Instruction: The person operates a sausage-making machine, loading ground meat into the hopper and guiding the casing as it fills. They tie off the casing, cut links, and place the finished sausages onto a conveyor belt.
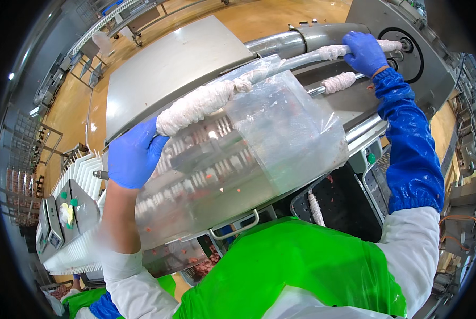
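Note:
A long metal tube (296, 62) runs out from the machine's end plate, with whitish, bunched sausage casing (198, 108) gathered thickly on its left part. My left hand (135, 154), in a blue glove, closes round the left end of that bunch. Far to the right, my right hand (365, 53), also blue-gloved, wraps over the tube near the end plate, with crumpled casing showing on either side of it. Below it, a second tube carries a shorter bunch of casing (338, 83). Each hand's fingertips are partly hidden.
A clear plastic cover (195, 196) with a handle spans the machine below the tube. Black crates (344, 196) stand beneath, one with a strip of casing. A steel lid (169, 69) lies behind; white conveyor flights (86, 175) are at left. Another person's blue sleeve (106, 307) shows lower left.

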`<state>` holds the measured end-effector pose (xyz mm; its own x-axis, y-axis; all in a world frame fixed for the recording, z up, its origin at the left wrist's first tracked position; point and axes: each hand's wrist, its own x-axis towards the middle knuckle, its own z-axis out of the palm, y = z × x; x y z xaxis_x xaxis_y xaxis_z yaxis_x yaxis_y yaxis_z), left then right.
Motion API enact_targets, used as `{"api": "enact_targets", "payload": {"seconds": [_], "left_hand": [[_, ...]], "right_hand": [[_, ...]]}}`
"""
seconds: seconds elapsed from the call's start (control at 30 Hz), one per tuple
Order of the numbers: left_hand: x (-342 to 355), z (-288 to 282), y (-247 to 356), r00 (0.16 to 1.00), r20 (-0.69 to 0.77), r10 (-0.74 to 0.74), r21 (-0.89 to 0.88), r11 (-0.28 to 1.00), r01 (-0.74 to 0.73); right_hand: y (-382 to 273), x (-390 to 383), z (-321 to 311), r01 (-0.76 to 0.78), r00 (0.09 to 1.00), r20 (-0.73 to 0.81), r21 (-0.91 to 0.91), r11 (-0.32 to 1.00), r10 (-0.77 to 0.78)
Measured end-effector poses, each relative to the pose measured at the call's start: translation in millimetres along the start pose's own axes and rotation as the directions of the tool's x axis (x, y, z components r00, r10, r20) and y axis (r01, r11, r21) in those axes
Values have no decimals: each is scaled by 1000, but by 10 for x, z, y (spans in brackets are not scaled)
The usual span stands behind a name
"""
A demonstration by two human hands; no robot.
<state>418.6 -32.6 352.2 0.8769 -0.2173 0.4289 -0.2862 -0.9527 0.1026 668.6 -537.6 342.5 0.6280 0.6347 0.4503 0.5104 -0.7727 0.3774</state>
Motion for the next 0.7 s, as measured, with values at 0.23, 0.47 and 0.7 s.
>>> {"api": "enact_targets", "payload": {"seconds": [0.23,0.47,0.7], "left_hand": [[26,11,9,999,-15,29,-6,1000,-30],[-12,-23,-25,1000,22,-15,18,1000,15],[7,-14,-12,1000,10,10,-9,1000,-10]], "right_hand": [[-745,262,-108,106,991,-112,319,942,-73],[-1952,675,-647,372,921,-291,451,811,-260],[-341,162,-3,147,983,-126,138,979,-130]]}}
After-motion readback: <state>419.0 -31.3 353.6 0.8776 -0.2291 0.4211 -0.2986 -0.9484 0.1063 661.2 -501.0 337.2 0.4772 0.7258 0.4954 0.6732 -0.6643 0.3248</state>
